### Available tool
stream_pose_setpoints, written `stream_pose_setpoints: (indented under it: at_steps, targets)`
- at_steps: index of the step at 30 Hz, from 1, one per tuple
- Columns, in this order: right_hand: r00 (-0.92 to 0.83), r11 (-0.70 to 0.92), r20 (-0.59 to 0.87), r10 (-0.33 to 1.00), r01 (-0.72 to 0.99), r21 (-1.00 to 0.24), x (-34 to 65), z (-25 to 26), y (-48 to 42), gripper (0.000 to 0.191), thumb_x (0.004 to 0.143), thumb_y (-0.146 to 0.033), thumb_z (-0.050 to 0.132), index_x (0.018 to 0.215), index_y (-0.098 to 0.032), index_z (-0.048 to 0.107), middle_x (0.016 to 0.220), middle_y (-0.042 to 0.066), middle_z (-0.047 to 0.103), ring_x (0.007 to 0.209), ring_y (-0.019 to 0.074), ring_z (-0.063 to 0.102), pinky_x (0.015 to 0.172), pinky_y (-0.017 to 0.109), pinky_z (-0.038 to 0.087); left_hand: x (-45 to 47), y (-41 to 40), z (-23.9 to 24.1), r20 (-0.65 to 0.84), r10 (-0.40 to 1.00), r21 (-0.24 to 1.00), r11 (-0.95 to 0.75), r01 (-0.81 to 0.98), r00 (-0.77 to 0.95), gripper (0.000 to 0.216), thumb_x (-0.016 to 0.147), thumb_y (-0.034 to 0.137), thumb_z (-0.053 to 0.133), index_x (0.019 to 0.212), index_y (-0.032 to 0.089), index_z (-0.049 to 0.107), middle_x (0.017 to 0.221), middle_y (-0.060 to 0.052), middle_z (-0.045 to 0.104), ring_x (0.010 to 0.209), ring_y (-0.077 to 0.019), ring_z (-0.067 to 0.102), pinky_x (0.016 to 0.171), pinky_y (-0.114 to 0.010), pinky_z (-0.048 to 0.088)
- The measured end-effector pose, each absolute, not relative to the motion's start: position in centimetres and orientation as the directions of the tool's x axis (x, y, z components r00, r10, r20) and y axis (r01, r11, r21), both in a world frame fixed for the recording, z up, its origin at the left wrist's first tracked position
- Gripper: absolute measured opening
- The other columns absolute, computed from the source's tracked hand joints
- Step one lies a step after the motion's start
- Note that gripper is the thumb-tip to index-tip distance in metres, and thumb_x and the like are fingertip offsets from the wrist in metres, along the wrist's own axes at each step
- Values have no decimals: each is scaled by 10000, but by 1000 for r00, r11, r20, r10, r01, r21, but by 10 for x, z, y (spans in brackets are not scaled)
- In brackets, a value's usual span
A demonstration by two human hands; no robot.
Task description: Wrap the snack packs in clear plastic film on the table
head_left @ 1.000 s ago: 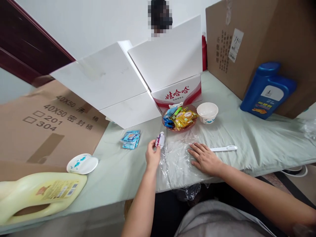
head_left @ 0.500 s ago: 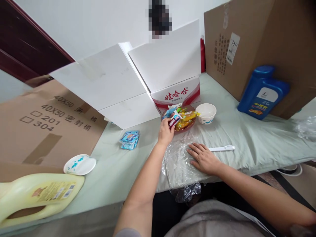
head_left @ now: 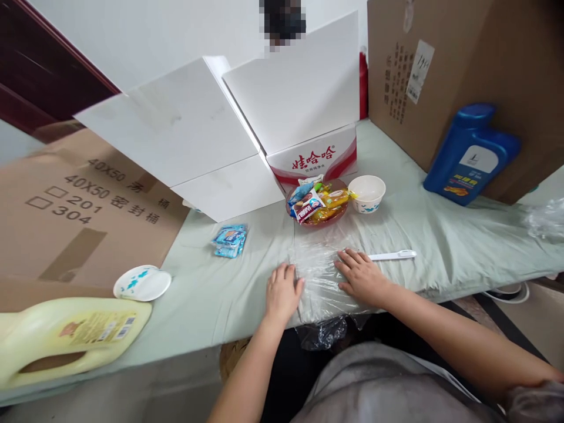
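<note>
My left hand [head_left: 282,292] lies flat on the table at the left edge of a sheet of clear plastic film [head_left: 321,273], fingers stretched out and holding nothing. My right hand [head_left: 361,276] rests palm down on the right side of the same film, fingers spread. Beyond the film stands a reddish dish [head_left: 318,217] heaped with wrapped snacks. A red-and-white snack packet [head_left: 307,207] lies on top of the heap. A white bowl [head_left: 369,192] stands right of the dish, and a white spoon [head_left: 393,255] lies just past my right fingertips.
Blue packets [head_left: 229,239] lie left of the film. A small white plate [head_left: 141,283] and a yellow jug [head_left: 66,339] on its side are at the near left. An open white carton [head_left: 308,158], brown cardboard boxes [head_left: 440,70] and a blue jug [head_left: 471,155] line the back.
My left hand carried the red-and-white packet to the dish, left it on the heap, and came back to rest flat by the film. My right hand stayed put.
</note>
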State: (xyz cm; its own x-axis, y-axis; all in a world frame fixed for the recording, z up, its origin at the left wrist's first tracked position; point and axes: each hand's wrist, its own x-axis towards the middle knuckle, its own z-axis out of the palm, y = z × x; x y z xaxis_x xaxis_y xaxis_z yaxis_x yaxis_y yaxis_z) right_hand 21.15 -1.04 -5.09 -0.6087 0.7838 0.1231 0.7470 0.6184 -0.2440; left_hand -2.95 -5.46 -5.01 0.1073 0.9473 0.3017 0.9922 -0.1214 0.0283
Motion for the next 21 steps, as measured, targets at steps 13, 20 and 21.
stream_pose_setpoints:
  at_steps: [13,20,21]
  targets:
    - [-818,769,160,553,427,-476,302,-37,-35,703,771,-482,716,1381,-216,489,1422,128,497,1371,323,361,1085,525,357,-46,-158,-62,459,765,79,-543,836,453,473,806,244,696,1234,225,496,1322,-150,528,1313,-338,453,1012,-531,438]
    - [-738,757,294,608,426,-496,295,-43,-47,158,904,-175,528,990,-212,655,1257,92,626,1307,260,455,1067,493,371,-45,-142,-53,438,845,462,-504,730,307,147,877,93,520,933,211,587,1071,-68,684,1176,-244,592,1001,-451,464]
    - [-735,753,312,602,391,-529,293,-38,-47,132,909,-184,529,958,-210,649,1175,91,659,1243,250,512,1039,478,400,-44,-139,-49,416,872,559,-470,684,259,139,892,108,498,945,208,579,1028,-64,693,1115,-225,625,973,-428,488]
